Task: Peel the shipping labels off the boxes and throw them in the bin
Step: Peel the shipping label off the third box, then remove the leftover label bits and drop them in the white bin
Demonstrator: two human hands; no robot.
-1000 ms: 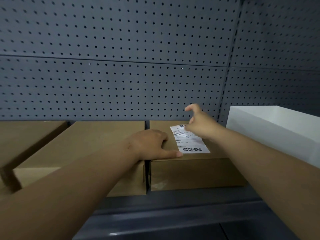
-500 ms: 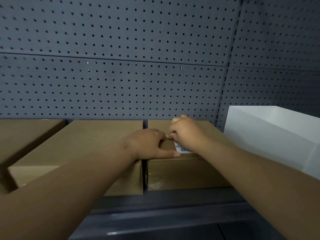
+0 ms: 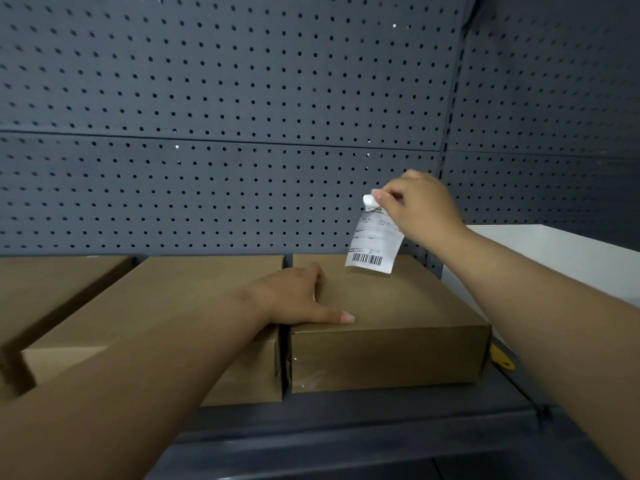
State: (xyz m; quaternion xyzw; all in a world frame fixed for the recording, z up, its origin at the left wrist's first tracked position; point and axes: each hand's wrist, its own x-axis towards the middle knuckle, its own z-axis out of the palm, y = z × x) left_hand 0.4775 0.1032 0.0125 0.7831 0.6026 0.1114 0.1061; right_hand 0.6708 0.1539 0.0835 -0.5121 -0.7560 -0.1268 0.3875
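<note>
One label [image 3: 373, 242] between right fingers [image 3: 390, 199], above box [image 3: 398, 303].

Brown boxes [image 3: 384, 306]; white barcoded label [image 3: 375, 244]; grey dotted pegboard [image 3: 221, 98]; white bin [image 3: 540, 258].

Right hand [image 3: 420, 206] pinching shipping label [image 3: 374, 244] above cardboard box [image 3: 391, 306], left hand [image 3: 294, 299] resting on box

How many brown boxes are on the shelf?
3: left box, cut off by the frame; middle box; right box under the left hand. More may lie out of view.
</note>
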